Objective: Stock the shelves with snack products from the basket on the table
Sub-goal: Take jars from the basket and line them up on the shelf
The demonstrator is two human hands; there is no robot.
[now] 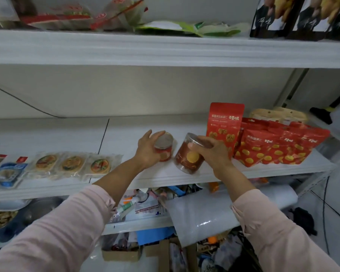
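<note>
White shelving filled the view, and the middle shelf (63, 134) was where the action was! The left hand (146, 151) had its fingers and thumb curled about the silver top of a small red can (165, 154), down low over the shelf board; whether it was resting there or just off the board, I couldn't tell. Just beside it, the right hand (210, 152) gripped a brown jar (186, 160) near its clear lid, fingers wrapped over the top. The jar was tilted, lid leaning right, its base at the shelf's front edge. Can and jar were close, nearly touching. To the right, an upright red pouch (225, 122) stood behind the right hand, with a slumped row of red pouches (271, 148) next to it. Away on the left lay flat packs of round pastries (73, 163) and a blue pack (8, 173). Up on the top shelf (165, 50) were black bags (302, 16) at the right end
</note>
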